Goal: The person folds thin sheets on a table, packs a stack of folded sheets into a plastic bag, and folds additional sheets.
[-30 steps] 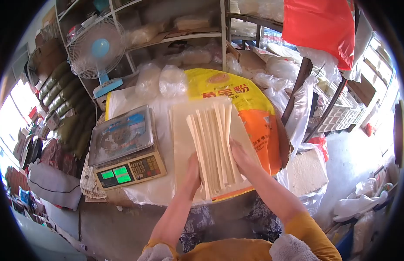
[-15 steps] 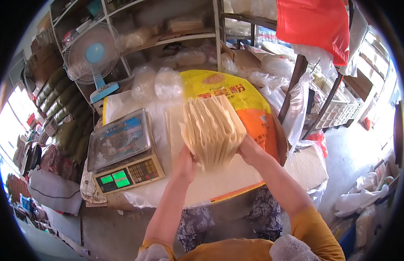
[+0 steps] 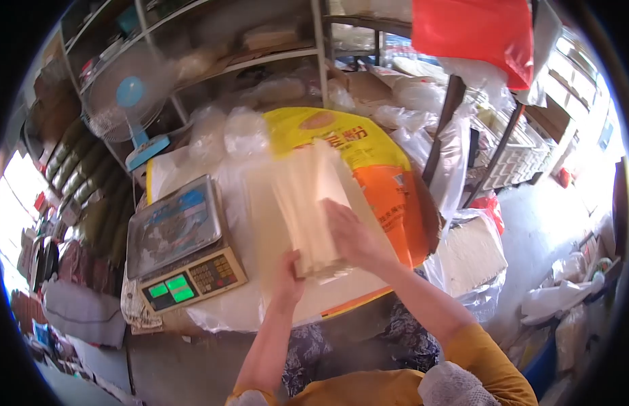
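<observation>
A stack of thin cream-coloured sheets (image 3: 304, 203), smeared by motion, is between my hands over the table. My left hand (image 3: 287, 276) grips its near left corner, with the thumb at the edge and the other fingers hidden. Against the stack's right side presses my right hand (image 3: 353, 233), its fingers pointing away from me. More flat cream sheeting (image 3: 260, 210) shows under and beside the stack; I cannot tell where one ends and the other begins.
Left of the stack stands a digital scale (image 3: 186, 243) with lit green displays. Behind are clear plastic bags (image 3: 247, 132) and a blue-and-white fan (image 3: 128, 101). A yellow and orange printed sack (image 3: 389, 183) covers the table's right part. A red plastic bag (image 3: 477, 40) hangs at upper right.
The fanned stack has come together and turned flatter. My right hand has moved from its lower right edge up and left onto its side. The whole view has shifted slightly.
</observation>
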A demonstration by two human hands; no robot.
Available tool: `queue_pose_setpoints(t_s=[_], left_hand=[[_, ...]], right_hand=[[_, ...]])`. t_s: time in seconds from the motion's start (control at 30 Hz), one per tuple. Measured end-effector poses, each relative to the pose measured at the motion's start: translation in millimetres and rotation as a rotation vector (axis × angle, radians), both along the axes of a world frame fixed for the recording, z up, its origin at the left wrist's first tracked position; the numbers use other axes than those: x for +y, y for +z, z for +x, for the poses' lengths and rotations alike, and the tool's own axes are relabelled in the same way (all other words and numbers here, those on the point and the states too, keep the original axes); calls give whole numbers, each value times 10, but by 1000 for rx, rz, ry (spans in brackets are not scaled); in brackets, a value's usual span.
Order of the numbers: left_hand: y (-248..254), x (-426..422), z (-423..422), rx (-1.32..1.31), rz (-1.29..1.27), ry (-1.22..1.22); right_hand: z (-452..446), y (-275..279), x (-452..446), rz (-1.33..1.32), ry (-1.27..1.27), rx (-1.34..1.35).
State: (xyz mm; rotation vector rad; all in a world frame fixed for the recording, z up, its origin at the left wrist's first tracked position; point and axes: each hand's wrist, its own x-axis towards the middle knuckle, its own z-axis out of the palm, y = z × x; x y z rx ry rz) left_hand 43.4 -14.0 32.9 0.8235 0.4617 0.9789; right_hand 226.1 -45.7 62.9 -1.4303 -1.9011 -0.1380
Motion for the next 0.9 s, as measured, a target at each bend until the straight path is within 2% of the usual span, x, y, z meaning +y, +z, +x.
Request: queue_pose_setpoints(t_s=[0.07, 0.13, 0.17, 0.23, 0.3, 0.33, 0.4, 0.47, 0.5, 0.57, 0.63, 0.7, 0.8, 0.9], left_hand=[[-441, 40, 77, -280, -123, 43], [-497, -73, 177, -283, -184, 7], [-528, -116, 214, -285, -213, -6], [-739, -5, 8, 47, -97, 20], [-518, 1, -131, 325, -21, 46], [-239, -70, -216, 441, -2, 54], [-477, -36, -550, 604, 17, 272], [-290, -162, -713, 570, 5, 356], [-176, -255, -774, 555, -4, 398], [-23, -380, -694, 573, 141, 474], [105, -461, -569, 573, 255, 523], [210, -512, -483, 562, 333, 546], [393, -628, -440, 619, 538, 649], [376, -741, -386, 504, 647, 620]], right_hand=[[-359, 446, -46, -155, -159, -250], [-539, 575, -100, -272, -211, -423], [-534, 492, -100, -212, -194, -400], [-466, 259, -42, -90, -149, -357], [-115, 313, -122, -138, 61, 199], [119, 367, -187, -153, 174, 478], [668, 571, -436, 15, -317, 283], [1184, 641, -592, 181, -714, 362], [1556, 386, -552, 352, -1003, 76], [1972, 33, -481, 300, -1261, -42], [2196, -35, -545, 103, -1338, 10], [2355, -56, -635, -230, -1210, 234], [2495, -60, -844, -158, -1123, 212], [2503, -139, -1056, 41, -937, 259]])
